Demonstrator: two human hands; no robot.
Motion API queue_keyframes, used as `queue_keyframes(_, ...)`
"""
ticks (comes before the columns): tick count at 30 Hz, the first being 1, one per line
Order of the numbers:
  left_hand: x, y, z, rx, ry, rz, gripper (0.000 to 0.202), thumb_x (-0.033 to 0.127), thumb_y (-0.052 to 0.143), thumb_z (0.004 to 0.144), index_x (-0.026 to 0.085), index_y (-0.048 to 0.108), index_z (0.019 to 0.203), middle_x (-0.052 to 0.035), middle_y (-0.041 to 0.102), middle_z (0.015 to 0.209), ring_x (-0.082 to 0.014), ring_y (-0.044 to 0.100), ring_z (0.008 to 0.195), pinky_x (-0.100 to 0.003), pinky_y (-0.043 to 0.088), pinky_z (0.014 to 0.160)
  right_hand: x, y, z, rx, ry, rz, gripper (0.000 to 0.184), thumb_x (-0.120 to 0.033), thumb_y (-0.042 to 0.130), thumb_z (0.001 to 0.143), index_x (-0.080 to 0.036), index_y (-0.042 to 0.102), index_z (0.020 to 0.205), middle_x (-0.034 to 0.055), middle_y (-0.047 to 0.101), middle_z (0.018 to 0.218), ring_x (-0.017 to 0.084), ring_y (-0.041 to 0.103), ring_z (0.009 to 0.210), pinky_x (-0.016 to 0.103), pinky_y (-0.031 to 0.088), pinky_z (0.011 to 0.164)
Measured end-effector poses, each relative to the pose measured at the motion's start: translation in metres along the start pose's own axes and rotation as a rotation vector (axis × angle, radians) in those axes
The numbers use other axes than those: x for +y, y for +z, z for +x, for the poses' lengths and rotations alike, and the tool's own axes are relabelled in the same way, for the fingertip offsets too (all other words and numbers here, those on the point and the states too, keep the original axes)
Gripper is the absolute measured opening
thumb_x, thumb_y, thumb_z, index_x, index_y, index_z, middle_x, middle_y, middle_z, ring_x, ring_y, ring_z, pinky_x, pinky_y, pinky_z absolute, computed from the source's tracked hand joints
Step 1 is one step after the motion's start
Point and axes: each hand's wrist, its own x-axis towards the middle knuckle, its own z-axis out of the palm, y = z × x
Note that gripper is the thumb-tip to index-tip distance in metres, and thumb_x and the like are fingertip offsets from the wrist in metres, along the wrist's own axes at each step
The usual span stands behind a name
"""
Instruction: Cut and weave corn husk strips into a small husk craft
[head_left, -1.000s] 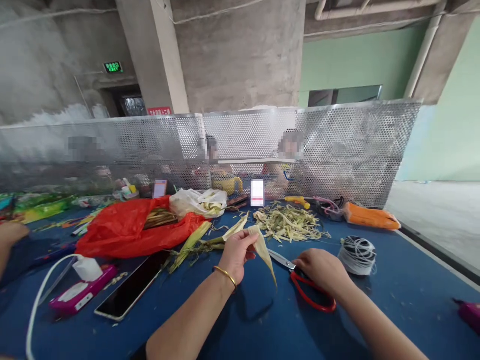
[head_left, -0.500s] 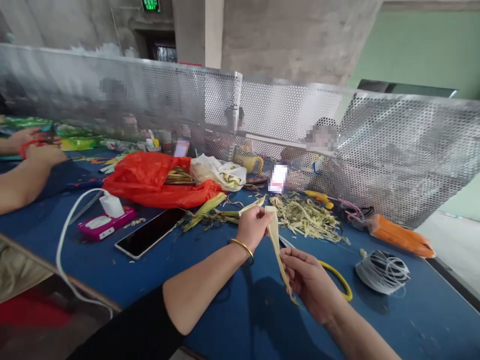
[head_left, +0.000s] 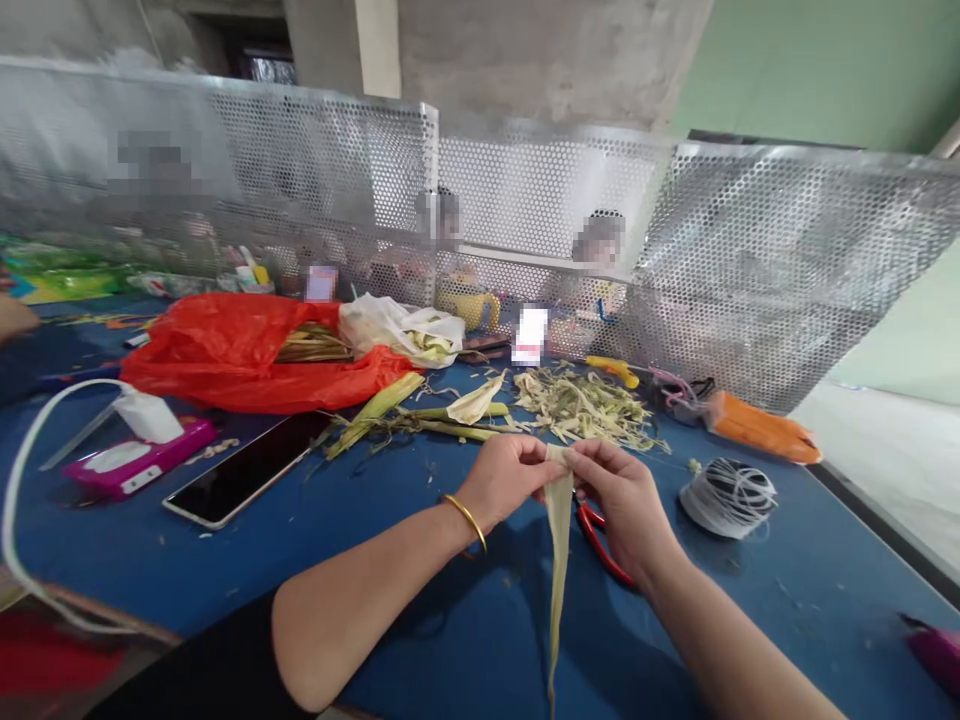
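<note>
- Two hands: the left hand (head_left: 506,480) and the right hand (head_left: 622,500), thumbs pinched narrow against fingers, tips close together.
- One strip (head_left: 559,540) of pale husk: both hands grip its upper end, and its long tail hangs down between the forearms.
- One bangle (head_left: 471,519), gold, on the left wrist.
- One red handle (head_left: 601,549) beside the right hand, partly hidden; I cannot tell whether they touch.
- One loose husk (head_left: 478,400) on green stalks, beyond the left hand.
- One heap of shreds (head_left: 581,405) beyond the fingers.
- One spool (head_left: 727,497) of white string, right of the right hand.
- Two bags farther left, touching: red bag (head_left: 217,345), white bag (head_left: 375,325).
- One black-screened phone (head_left: 247,468) flat on the table (head_left: 825,600).
- One orange packet (head_left: 761,425), far right.
</note>
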Motion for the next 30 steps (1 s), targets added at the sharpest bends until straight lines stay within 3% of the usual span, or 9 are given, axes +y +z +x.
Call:
queue_keyframes(10, -0.0016, -0.0058, 0.0033, 0.026, 0.061, 0.073, 0.016, 0.024, 0.059, 0.077, 0.017, 0.067, 0.065, -0.0001, 0.058, 0.054, -0.0106, 0.050, 0.045, -0.021, 0.040, 0.046, -0.0016, 0.0026, -0.0026, -0.021, -0.140, -0.218, 0.030, -0.045, 0.073, 0.069, -0.017, 0.063, 0.075, -0.0010, 0.057, 0.063, 0.012, 0.045, 0.059, 0.024, 0.037, 0.056)
queue_keyframes(15, -0.0050, -0.0079, 0.0034, 0.005, 0.100, 0.211, 0.018, 0.026, 0.057, 0.077, 0.018, 0.067, 0.064, -0.0007, 0.060, 0.055, -0.0123, 0.052, 0.048, -0.022, 0.040, 0.049, -0.0009, 0.0014, -0.0026, -0.018, -0.148, -0.250, 0.026, -0.042, 0.072, 0.069, -0.018, 0.062, 0.072, -0.0014, 0.055, 0.062, 0.012, 0.044, 0.059, 0.024, 0.036, 0.055)
queue_keyframes(30, -0.0078, -0.0057, 0.0014, 0.028, 0.185, 0.286, 0.022, 0.025, 0.055, 0.079, 0.018, 0.063, 0.060, 0.0008, 0.056, 0.053, -0.0114, 0.047, 0.052, -0.021, 0.034, 0.052, 0.0067, 0.0001, 0.0002, -0.070, -0.180, -0.307, 0.025, -0.041, 0.061, 0.078, -0.019, 0.054, 0.070, -0.0031, 0.046, 0.061, 0.012, 0.041, 0.060, 0.024, 0.034, 0.056)
